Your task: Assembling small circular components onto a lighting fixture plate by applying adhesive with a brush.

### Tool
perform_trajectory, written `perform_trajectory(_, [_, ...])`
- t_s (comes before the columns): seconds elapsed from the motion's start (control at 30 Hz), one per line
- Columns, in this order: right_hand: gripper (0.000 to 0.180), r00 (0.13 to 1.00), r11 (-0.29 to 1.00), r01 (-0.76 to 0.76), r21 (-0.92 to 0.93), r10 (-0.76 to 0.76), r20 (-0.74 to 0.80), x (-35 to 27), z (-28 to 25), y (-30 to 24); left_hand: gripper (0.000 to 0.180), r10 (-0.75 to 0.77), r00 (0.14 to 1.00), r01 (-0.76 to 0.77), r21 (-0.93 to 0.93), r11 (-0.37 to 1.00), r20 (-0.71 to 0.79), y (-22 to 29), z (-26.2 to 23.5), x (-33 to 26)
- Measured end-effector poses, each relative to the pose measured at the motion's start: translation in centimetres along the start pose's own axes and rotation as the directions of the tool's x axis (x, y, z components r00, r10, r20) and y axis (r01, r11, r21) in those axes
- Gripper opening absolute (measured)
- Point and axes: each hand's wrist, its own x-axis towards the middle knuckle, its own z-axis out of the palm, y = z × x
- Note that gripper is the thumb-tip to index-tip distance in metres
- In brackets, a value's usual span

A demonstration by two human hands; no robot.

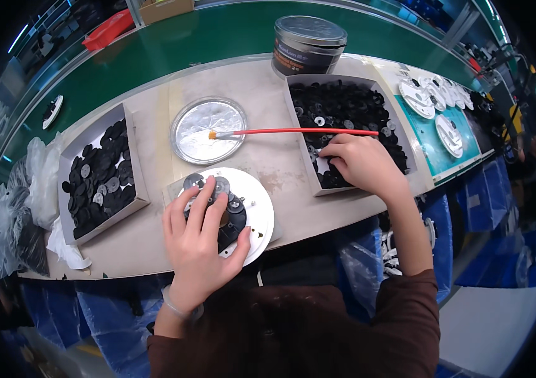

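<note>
My left hand (201, 242) lies over a round white plate (258, 214) near the table's front edge. Its fingers are spread, with the fingertips touching grey and black gears (220, 186) mounted on the plate. The palm and fingers cover part of a black round part (233, 228) there. At the right, my right hand (362, 159) reaches into a shallow box (386, 93) of small black gears (343, 101). Thumb and index finger are pinched together at the box's left side; what lies between them is too small to make out.
A red-handled brush (306, 131) bridges a round silvery dish (208, 120) and the right box. Another box (139, 167) of black discs stands left, beside plastic bags (41, 183). Behind is a lidded tin (309, 47). White plates (449, 135) lie on a green mat.
</note>
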Motion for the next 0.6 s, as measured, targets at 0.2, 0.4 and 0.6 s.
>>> perform_trajectory(0.2, [0.008, 0.990, 0.997, 0.026, -0.070, -0.036, -0.139, 0.0, -0.3, -0.4, 0.042, 0.001, 1.000, -0.001, -0.007, 1.000, -0.007, -0.1, -0.1, 0.0])
perform_trajectory(0.4, [0.008, 0.947, 0.904, 0.032, 0.426, 0.108, -0.302, -1.1, -1.7, -2.9, 0.043, -0.008, 0.999, 0.008, -0.001, 1.000, -0.049, -0.3, 0.1, -0.3])
perform_trajectory(0.6, [0.012, 0.998, 0.513, 0.005, 0.858, 0.045, -0.032, 0.1, -0.9, -8.2, 0.046, -0.024, 0.994, 0.021, -0.022, 1.000, -0.107, -0.4, 0.3, -0.7])
